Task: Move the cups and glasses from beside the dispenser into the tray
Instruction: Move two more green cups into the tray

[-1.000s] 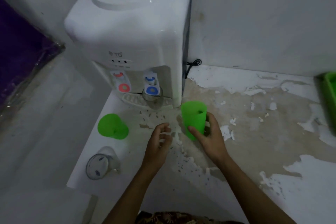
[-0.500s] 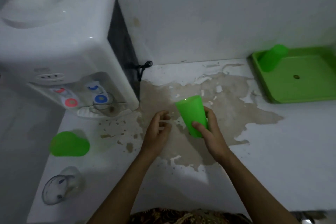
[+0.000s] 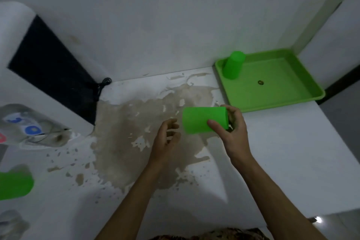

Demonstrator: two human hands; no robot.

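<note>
My right hand (image 3: pixel 232 132) grips a green plastic cup (image 3: pixel 202 119), tipped on its side above the counter, just in front of the green tray (image 3: pixel 292 101). In the tray's far left corner another green cup (image 3: pixel 232 65) stands upside down. My left hand (image 3: pixel 165 138) hovers open beside the held cup, holding nothing. At the left edge a third green cup (image 3: pixel 13 185) sits on the counter near the white water dispenser (image 3: pixel 29 76). A clear glass (image 3: pixel 9 224) shows blurred at the bottom left corner, and another glass (image 3: pixel 48 134) stands under the dispenser's taps.
The white counter (image 3: pixel 272 161) has a large worn brown patch in the middle. A black cord (image 3: pixel 103 84) hangs behind the dispenser against the wall. The tray sits in the far right corner, with a small dark spot on its floor.
My right hand has carried the green cup to the right toward the tray and tipped it from upright onto its side. My view has swung right, so the dispenser lies further left.
</note>
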